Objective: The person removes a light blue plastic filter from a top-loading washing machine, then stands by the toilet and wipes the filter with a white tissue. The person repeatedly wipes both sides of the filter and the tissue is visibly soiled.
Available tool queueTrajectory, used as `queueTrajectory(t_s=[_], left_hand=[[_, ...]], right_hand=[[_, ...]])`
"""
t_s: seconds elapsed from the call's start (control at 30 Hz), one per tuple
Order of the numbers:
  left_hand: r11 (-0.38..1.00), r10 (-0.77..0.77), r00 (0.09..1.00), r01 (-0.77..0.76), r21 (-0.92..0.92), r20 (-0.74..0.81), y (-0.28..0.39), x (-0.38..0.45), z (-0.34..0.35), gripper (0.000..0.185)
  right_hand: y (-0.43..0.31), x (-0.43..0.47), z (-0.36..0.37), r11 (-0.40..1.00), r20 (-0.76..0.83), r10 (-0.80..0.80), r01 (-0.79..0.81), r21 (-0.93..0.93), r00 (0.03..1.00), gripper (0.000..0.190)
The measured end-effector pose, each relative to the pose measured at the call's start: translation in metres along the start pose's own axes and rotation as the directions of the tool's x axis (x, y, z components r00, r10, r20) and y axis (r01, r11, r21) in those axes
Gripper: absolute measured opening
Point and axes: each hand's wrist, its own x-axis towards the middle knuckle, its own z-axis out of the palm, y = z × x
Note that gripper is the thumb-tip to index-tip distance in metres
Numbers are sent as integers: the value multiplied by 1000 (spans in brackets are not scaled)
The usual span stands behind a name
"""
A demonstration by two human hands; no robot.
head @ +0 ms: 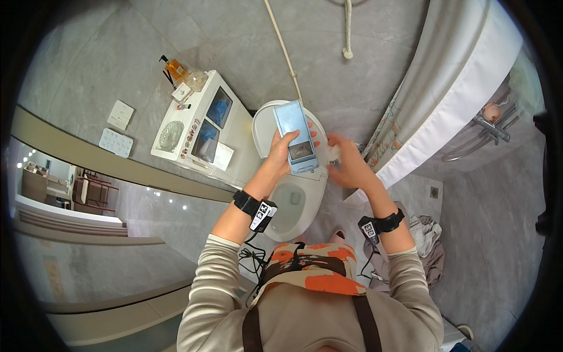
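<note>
My left hand [281, 152] grips a light-blue rectangular case [294, 121] with a dark grey panel near its lower end. The thumb lies across its front, and fingertips show past its right edge. Just to the right is my right hand [349, 165], blurred, with its fingers curled. Something small and whitish [335, 154] shows at those fingers, too blurred to name. Both hands are over a white toilet [303, 220] with its bowl uncovered. The case hides part of the toilet's tank end.
A white cabinet [239, 132] stands left of the toilet, with a glass dish [171, 135] and an amber pump bottle [176, 69] on top. A white shower curtain [444, 110] hangs at right. Clothes [429, 246] lie on the floor. A cord [281, 44] runs along the wall.
</note>
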Motion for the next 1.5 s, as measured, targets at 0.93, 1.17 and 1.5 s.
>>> queueTrajectory(t_s=[0.93, 1.17, 1.5], left_hand=[[685, 346, 922, -374, 625, 173, 2, 7, 35, 43], [799, 287, 953, -291, 527, 92, -5, 2, 35, 43], [654, 383, 899, -427, 624, 213, 7, 0, 51, 44]], right_hand=[[-21, 49, 12, 932, -464, -270, 109, -345, 844, 16], [-18, 41, 12, 934, -453, -262, 106, -340, 852, 16], [-25, 65, 10, 921, -582, -304, 78, -381, 754, 14]])
